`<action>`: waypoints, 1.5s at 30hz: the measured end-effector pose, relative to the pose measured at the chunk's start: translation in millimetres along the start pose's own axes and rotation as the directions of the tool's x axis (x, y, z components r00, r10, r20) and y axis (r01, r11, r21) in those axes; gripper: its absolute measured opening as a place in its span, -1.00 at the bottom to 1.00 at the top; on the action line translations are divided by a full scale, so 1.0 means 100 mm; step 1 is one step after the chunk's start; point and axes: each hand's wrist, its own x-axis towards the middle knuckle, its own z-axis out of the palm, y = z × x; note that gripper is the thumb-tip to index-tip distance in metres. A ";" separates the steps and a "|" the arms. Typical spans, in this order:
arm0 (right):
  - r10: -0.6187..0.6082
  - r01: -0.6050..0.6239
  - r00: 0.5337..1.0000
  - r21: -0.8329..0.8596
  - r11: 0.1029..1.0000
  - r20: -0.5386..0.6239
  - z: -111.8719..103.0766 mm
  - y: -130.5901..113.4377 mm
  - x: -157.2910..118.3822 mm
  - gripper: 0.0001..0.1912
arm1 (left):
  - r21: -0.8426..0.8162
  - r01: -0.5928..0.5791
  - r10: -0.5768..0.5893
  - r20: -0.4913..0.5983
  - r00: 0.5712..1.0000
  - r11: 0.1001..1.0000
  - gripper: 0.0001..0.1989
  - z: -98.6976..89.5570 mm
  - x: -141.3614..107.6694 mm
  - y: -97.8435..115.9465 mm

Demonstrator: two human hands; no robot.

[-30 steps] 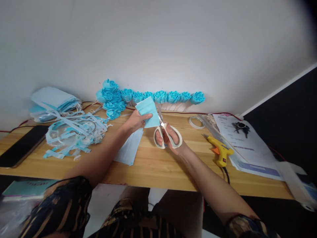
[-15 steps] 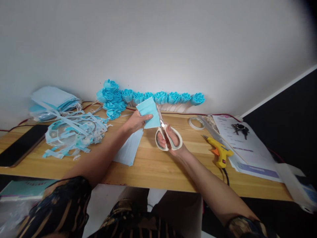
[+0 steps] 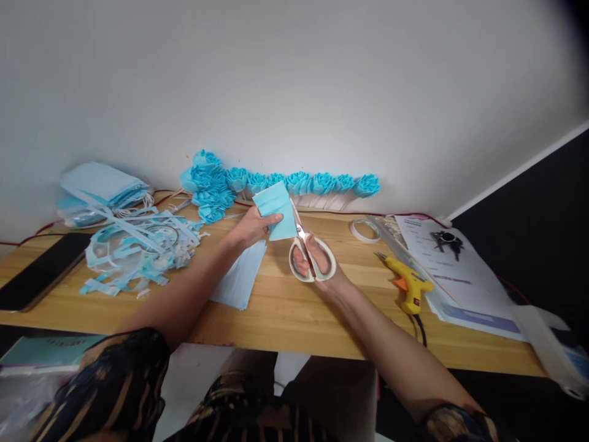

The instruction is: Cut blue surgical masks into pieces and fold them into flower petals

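Observation:
Between thumb and fingers, my left hand (image 3: 254,227) pinches a folded light-blue piece of mask fabric (image 3: 280,210) above the table. Fingers of my right hand (image 3: 317,258) pass through the white handles of the scissors (image 3: 300,231), whose blades point up along the fabric's right edge. Whether the blades bite into it I cannot tell. Under my left wrist lie flat, pale-blue pleated sheets (image 3: 242,279), partly hidden by the forearm. Behind the hands, a row of blue fabric flowers (image 3: 299,182) on thin stems leans against the wall.
Blue and white offcuts (image 3: 138,245) are heaped at left, near stacked face masks (image 3: 101,190) and a phone (image 3: 43,270). On the right are a tape roll (image 3: 365,230), a yellow glue gun (image 3: 408,282), papers (image 3: 442,258) and keys (image 3: 446,240). The table's front edge is close to me.
The scissor handles have drawn closer together, and the blades have narrowed beside the fabric's edge. My left hand keeps nearly the same place.

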 end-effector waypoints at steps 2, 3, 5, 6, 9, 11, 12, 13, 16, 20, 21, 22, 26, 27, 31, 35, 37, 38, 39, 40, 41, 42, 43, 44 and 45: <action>0.009 -0.009 1.000 -0.003 1.000 -0.003 0.00 0.00 0.01 -0.38 | -0.003 0.014 -0.014 -0.007 1.000 1.000 -0.48 0.00 0.00 0.01; 0.011 -0.011 1.000 -0.005 1.000 0.001 -0.01 0.01 0.01 -0.37 | -0.008 0.022 -0.022 -0.015 1.000 1.000 -0.48 0.00 0.00 0.01; 0.014 -0.014 1.000 -0.009 1.000 0.008 -0.02 0.01 0.02 -0.37 | -0.023 0.043 -0.044 -0.058 0.997 0.999 -0.48 -0.02 0.01 0.01; 0.011 -0.011 1.000 -0.008 1.000 0.009 -0.02 0.01 0.02 -0.37 | -0.032 0.056 -0.059 -0.091 0.994 0.998 -0.49 -0.03 0.02 0.01; 0.003 -0.003 1.000 -0.001 1.000 0.008 -0.04 0.02 0.02 -0.40 | -0.062 0.082 -0.092 -0.173 0.981 0.995 -0.54 -0.06 0.06 0.00; 0.012 -0.012 1.000 0.001 1.000 0.029 -0.05 0.02 0.01 -0.43 | -0.093 0.051 -0.068 -0.185 0.980 0.994 -0.56 -0.06 0.08 0.00; 0.021 -0.021 0.999 0.000 1.000 0.050 -0.06 0.02 0.01 -0.44 | -0.106 0.023 -0.042 -0.182 0.982 0.994 -0.57 -0.05 0.08 0.00; 0.032 -0.032 0.997 -0.002 0.999 0.075 -0.07 0.02 0.01 -0.45 | -0.115 -0.005 -0.016 -0.181 0.983 0.993 -0.58 -0.05 0.09 0.00; 0.056 -0.051 0.987 -0.031 0.998 0.150 -0.08 0.02 0.00 -0.45 | -0.107 -0.042 0.021 -0.189 0.982 0.993 -0.61 -0.04 0.09 0.00; 0.053 -0.043 0.985 -0.061 0.997 0.166 -0.08 0.00 -0.01 -0.45 | -0.085 -0.046 0.028 -0.199 0.980 0.995 -0.66 -0.05 0.10 0.00; 0.052 -0.043 0.985 -0.059 0.997 0.166 -0.08 0.00 -0.01 -0.46 | -0.080 -0.053 0.036 -0.201 0.979 0.995 -0.65 -0.05 0.10 0.00; 0.053 -0.044 0.985 -0.057 0.997 0.166 -0.07 -0.01 -0.02 -0.46 | -0.075 -0.057 0.041 -0.205 0.978 0.996 -0.64 -0.06 0.10 0.00; 0.054 -0.046 0.986 -0.052 0.998 0.156 -0.07 -0.01 -0.02 -0.49 | -0.062 -0.049 0.035 -0.205 0.978 0.997 -0.62 -0.04 0.08 0.00; 0.055 -0.048 0.987 -0.052 0.998 0.154 -0.07 -0.02 -0.02 -0.49 | -0.062 -0.043 0.030 -0.201 0.979 0.997 -0.62 -0.03 0.08 0.01; 0.068 -0.060 0.986 -0.055 0.997 0.152 -0.05 -0.03 -0.02 -0.47 | -0.052 0.013 -0.022 -0.189 0.982 0.999 -0.62 -0.01 0.05 0.01; 0.071 -0.060 0.985 -0.077 0.995 0.159 -0.05 -0.04 -0.03 -0.45 | -0.070 -0.009 -0.006 -0.204 0.979 0.997 -0.63 -0.04 0.07 -0.02; 0.065 -0.053 0.984 -0.077 0.996 0.169 -0.07 -0.03 -0.03 -0.47 | -0.069 -0.029 0.015 -0.201 0.979 0.997 -0.63 -0.05 0.08 -0.02; 0.061 -0.048 0.983 -0.075 0.996 0.174 -0.08 -0.03 -0.03 -0.49 | -0.063 -0.029 0.016 -0.197 0.980 0.998 -0.63 -0.05 0.08 -0.03; 0.057 -0.044 0.982 -0.071 0.996 0.179 -0.09 -0.02 -0.03 -0.51 | -0.056 -0.026 0.014 -0.196 0.981 0.998 -0.63 -0.06 0.08 -0.03; 0.054 -0.042 0.981 -0.069 0.997 0.184 -0.10 -0.01 -0.03 -0.52 | -0.049 -0.023 0.013 -0.198 0.980 0.999 -0.63 -0.06 0.08 -0.03; 0.054 -0.041 0.981 -0.069 0.997 0.188 -0.10 -0.01 -0.03 -0.53 | -0.043 -0.022 0.013 -0.203 0.979 0.999 -0.63 -0.05 0.08 -0.03; 0.054 -0.042 0.980 -0.068 0.997 0.190 -0.11 0.00 -0.03 -0.53 | -0.039 -0.025 0.016 -0.208 0.978 0.999 -0.63 -0.05 0.07 -0.03; 0.055 -0.043 0.980 -0.065 0.997 0.190 -0.11 0.00 -0.03 -0.54 | -0.038 -0.029 0.020 -0.210 0.977 0.999 -0.62 -0.05 0.07 -0.03; 0.057 -0.046 0.981 -0.062 0.997 0.187 -0.11 0.00 -0.03 -0.54 | -0.039 -0.033 0.024 -0.212 0.977 0.999 -0.62 -0.04 0.07 -0.03; 0.060 -0.050 0.981 -0.059 0.997 0.184 -0.11 0.00 -0.03 -0.54 | -0.042 -0.037 0.027 -0.212 0.977 0.998 -0.61 -0.04 0.07 -0.03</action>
